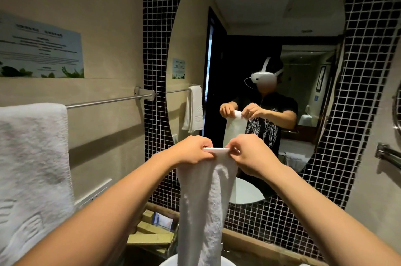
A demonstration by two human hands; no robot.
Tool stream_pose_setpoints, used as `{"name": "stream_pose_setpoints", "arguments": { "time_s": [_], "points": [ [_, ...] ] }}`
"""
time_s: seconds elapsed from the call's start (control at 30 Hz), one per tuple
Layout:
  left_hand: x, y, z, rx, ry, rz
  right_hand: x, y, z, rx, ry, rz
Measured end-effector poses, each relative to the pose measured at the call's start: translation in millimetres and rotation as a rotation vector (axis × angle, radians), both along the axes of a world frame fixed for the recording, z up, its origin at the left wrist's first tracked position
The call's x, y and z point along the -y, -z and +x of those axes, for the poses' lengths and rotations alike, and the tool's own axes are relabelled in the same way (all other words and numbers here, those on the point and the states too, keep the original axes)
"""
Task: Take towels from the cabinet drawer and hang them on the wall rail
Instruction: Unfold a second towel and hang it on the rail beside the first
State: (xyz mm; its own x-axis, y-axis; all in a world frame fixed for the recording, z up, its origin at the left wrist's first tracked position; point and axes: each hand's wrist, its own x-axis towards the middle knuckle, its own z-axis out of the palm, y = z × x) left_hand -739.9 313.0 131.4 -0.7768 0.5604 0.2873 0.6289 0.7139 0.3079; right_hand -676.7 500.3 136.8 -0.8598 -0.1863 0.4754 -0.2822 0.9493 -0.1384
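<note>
A white towel (pixel 204 205) hangs down in front of me over the basin. My left hand (pixel 192 150) pinches its top edge on the left and my right hand (pixel 249 155) pinches the same edge on the right, the two hands close together at chest height. The chrome wall rail (pixel 108 101) runs along the beige wall to my left. Another white towel (pixel 32 168) is draped over the rail's near end. The cabinet drawer is out of sight.
An oval mirror (pixel 271 16) on black mosaic tile faces me and reflects a person and the hung towel. A white basin (pixel 171 261) lies below, with a tray of small boxes (pixel 152 231) on the counter. A chrome bar (pixel 388 155) juts out at right.
</note>
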Motion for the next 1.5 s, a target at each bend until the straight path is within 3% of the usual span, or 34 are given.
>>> {"name": "stream_pose_setpoints", "arguments": {
  "time_s": [0.2, 0.4, 0.77, 1.1, 1.5],
  "points": [
    [18, -14, -2, 0.023, -0.052, -0.147, 0, -7, -3, -0.103, 0.072, 0.098],
    [39, -22, -9, -0.018, -0.092, -0.006, -3, -13, -2, -0.142, 0.139, 0.088],
    [66, -33, -12, -0.178, -0.157, 0.013, 21, -29, -17, -0.224, 0.114, 0.067],
    [106, -59, -1, -0.290, -0.435, -0.016, 60, -44, -87, -0.324, -0.150, -0.031],
    [179, -110, 15, -0.390, -0.834, -0.088, 174, -85, -160, -0.384, -0.482, -0.163]
  ]
}}
